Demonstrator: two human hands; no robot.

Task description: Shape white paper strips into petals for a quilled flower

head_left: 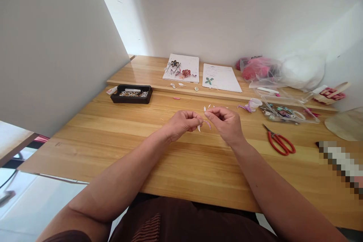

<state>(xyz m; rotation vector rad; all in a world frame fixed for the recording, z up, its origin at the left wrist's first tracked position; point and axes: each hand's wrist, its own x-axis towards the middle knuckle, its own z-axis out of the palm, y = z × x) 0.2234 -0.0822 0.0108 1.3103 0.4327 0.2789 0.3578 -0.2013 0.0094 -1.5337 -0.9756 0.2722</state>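
Above the middle of the wooden table, my left hand (pixel 185 124) is closed in a pinch. From its fingertips stick out narrow curved petals, one white (pixel 199 128) and one purple (pixel 208 125). Close by on the right, my right hand (pixel 227 123) also pinches, thumb against forefinger. A tiny white petal-like piece (pixel 204 109) shows at its fingertips; how it joins the other petals is hidden. More small pale slivers appear just behind the right fingers. Both hands nearly touch each other.
Red-handled pliers (pixel 280 141) lie at the right, near a clear plastic box (pixel 304 118) of beads. A small white cup (pixel 254 104) stands beside purple strips. Back left is a black tray (pixel 131 99); paper stacks (pixel 224 77) with wire flowers lie on the raised ledge.
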